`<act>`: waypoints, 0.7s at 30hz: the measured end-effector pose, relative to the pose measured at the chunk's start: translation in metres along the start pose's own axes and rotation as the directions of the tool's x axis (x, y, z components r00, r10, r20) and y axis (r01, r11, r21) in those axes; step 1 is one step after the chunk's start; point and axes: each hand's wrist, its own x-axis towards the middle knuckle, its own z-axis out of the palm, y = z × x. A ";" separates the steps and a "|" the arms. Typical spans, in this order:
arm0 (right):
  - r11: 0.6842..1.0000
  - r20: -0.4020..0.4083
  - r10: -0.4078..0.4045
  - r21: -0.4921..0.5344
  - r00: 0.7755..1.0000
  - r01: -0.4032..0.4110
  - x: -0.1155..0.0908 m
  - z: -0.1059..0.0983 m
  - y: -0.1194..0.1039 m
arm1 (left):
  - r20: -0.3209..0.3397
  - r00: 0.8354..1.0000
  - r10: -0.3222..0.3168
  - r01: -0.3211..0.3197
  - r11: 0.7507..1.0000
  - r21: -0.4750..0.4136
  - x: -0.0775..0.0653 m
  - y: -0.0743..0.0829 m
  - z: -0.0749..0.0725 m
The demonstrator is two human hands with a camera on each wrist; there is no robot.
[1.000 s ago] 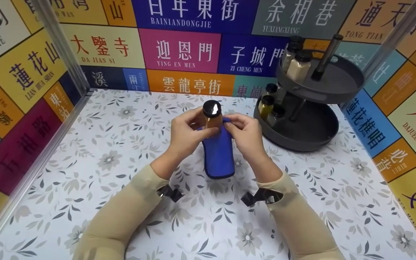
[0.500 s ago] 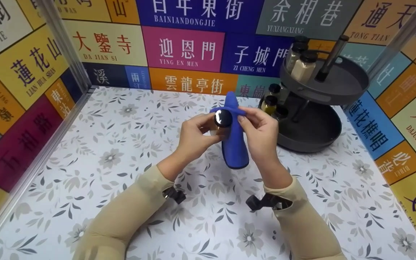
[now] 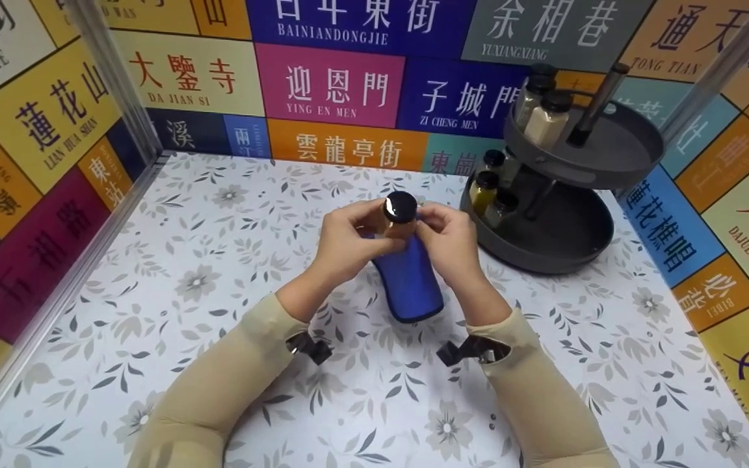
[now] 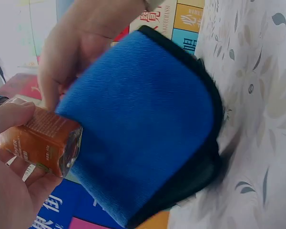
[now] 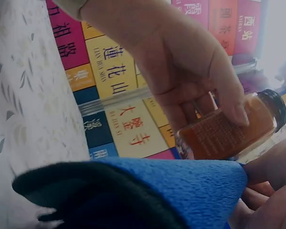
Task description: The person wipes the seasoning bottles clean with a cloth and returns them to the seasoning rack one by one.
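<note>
My left hand (image 3: 353,240) grips a squarish glass spice jar (image 4: 44,138) filled with orange-brown powder, its black lid (image 3: 400,207) uppermost in the head view. Printed lettering covers the jar's side, too small to read fully. Between thumb and fingers, my right hand (image 3: 450,244) pinches the upper end of a blue cloth (image 3: 408,286) with dark edging. That cloth hangs down in folds beside and below the jar, as the left wrist view (image 4: 138,114) also shows. In the right wrist view the jar (image 5: 226,131) lies close above the cloth (image 5: 190,179); whether they touch I cannot tell.
At the right stands a dark two-tier round rack (image 3: 543,253). Its upper tray (image 3: 608,149) bears black-lidded jars (image 3: 547,120), and several smaller ones (image 3: 484,192) stand on the lower tier. A floral cloth (image 3: 199,377) covers the table; sign-printed walls (image 3: 329,84) enclose it.
Half a second ago the blue cloth was raised, with a peak showing behind the jar; it now hangs lower. Both hands went right, then the right hand came back left and slightly down.
</note>
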 end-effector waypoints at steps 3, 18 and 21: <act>0.998 0.023 0.022 -0.063 1.000 -0.020 0.004 -0.002 0.004 | 0.014 0.999 -0.046 0.047 0.999 -0.023 0.002 -0.006 -0.001; 0.999 -0.208 -0.035 -0.025 0.977 0.030 0.015 -0.055 -0.016 | 0.050 0.976 -0.210 0.197 0.961 0.192 0.018 -0.058 -0.009; 1.000 -0.229 -0.025 0.007 0.973 0.027 0.014 -0.060 -0.020 | 0.058 0.963 -0.264 0.243 0.940 0.240 0.020 -0.073 -0.011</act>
